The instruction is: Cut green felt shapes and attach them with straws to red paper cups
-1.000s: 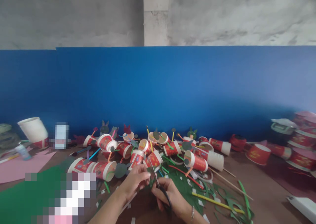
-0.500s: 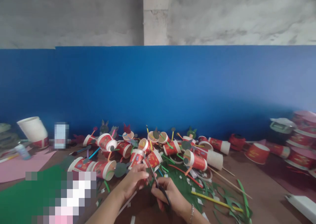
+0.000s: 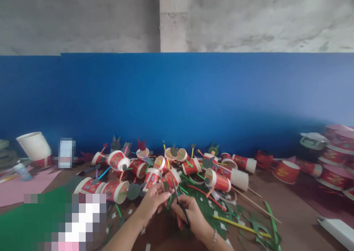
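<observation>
- A blue wall (image 3: 177, 99) under grey concrete stood behind a brown counter (image 3: 293, 210) littered with craft scraps.
- A heap of red paper cups (image 3: 218, 180) with coloured sticks and cut-out shapes lay across the far middle. A white bucket (image 3: 34, 147) was tipped over far left, and a pink sheet (image 3: 16, 190) lay near it.
- The left hand (image 3: 153, 201) pinched a small green piece (image 3: 166, 186) at its fingertips, its grip closed on it, near centre just above the counter.
- The right hand (image 3: 190, 216) had its grip closed through the handles of the scissors (image 3: 179, 203), blades pointing away towards the piece.
- How far the blades were apart could not be told.
- A cut green sheet (image 3: 204, 203) lay beneath both hands, and a yellow stick (image 3: 240, 227) lay to its right.
- Judged from this, the cutting of the piece was under way. The next snip called for turning the piece steadily and keeping the fingertips clear of the blades.
</observation>
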Demonstrator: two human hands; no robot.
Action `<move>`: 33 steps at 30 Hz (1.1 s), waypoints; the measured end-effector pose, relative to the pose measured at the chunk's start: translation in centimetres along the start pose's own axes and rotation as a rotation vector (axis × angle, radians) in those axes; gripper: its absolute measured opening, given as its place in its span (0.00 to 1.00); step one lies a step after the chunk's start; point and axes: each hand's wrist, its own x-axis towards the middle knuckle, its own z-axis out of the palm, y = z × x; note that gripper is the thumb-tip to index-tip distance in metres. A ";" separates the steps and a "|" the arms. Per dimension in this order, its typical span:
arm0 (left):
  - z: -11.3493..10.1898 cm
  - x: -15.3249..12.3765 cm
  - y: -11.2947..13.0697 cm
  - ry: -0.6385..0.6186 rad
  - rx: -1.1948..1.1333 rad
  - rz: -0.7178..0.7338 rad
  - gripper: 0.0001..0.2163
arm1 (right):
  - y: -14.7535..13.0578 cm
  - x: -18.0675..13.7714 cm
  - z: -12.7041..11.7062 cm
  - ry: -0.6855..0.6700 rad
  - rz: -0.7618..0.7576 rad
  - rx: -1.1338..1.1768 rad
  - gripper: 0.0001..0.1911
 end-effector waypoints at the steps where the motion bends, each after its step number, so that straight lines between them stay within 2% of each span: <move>1: 0.0 0.0 0.0 0.022 0.011 -0.002 0.10 | 0.0 0.0 -0.1 0.029 -0.010 0.005 0.21; 5: 0.0 0.0 -0.4 0.022 0.166 -0.025 0.06 | 0.0 0.0 -0.5 0.166 -0.079 0.055 0.22; 8: 0.1 0.0 -1.1 -0.081 0.305 0.034 0.06 | -0.2 -0.1 -0.6 0.206 -0.104 0.069 0.24; 11: 0.1 0.0 -1.5 -0.152 0.400 0.083 0.06 | -0.6 -0.1 -0.5 0.207 -0.104 0.033 0.19; 14: 0.1 0.1 -1.4 -0.090 0.408 0.085 0.06 | -0.9 0.0 -0.5 0.233 -0.089 0.006 0.18; 19: 0.2 0.3 -1.3 0.029 0.248 0.100 0.08 | -0.6 0.2 -0.5 0.216 -0.038 0.002 0.19; 22: 0.6 0.4 -1.6 0.098 0.177 0.039 0.12 | -0.4 0.1 -0.3 0.195 -0.039 0.020 0.19; 26: 1.4 0.2 -2.2 0.073 0.113 -0.038 0.14 | -0.7 0.0 -0.2 0.259 -0.060 0.073 0.19; 33: 2.1 -0.1 -1.9 0.150 0.050 -0.008 0.14 | -0.6 -0.2 0.0 0.233 -0.076 0.108 0.21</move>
